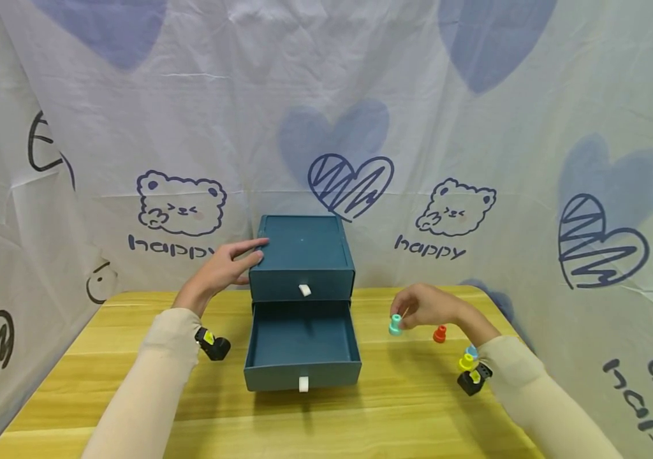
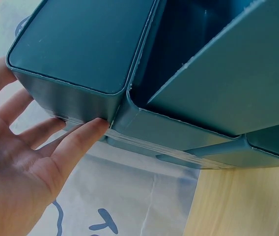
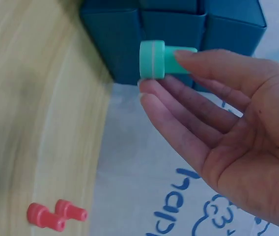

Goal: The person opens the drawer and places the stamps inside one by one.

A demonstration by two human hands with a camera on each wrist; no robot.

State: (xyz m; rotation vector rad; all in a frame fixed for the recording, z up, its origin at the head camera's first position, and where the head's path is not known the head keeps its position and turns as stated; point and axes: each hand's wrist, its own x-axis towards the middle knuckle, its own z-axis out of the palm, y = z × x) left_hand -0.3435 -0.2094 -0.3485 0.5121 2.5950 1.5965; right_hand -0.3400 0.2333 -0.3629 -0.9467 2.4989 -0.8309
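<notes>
A dark teal drawer unit (image 1: 303, 245) has its upper drawer (image 1: 280, 285) closed and its lower drawer (image 1: 303, 376) pulled out, the inside bare. My left hand (image 1: 220, 271) rests on the unit's left side with fingers extended. In the left wrist view, its fingertips touch the side panel (image 2: 70, 96). To the unit's right, my right hand (image 1: 426, 306) pinches a small mint-green toy stamp (image 3: 153, 60) by its narrow handle, between thumb and fingers. The stamp's wide end points down in the head view, above the table.
Red stamps (image 3: 43, 216) stand on the table right of the drawer unit. A yellow stamp (image 1: 466, 363) and a blue stamp (image 1: 472, 351) sit near the right wrist, partly hidden. The wooden table (image 1: 234, 427) backs onto a printed curtain (image 1: 246, 127).
</notes>
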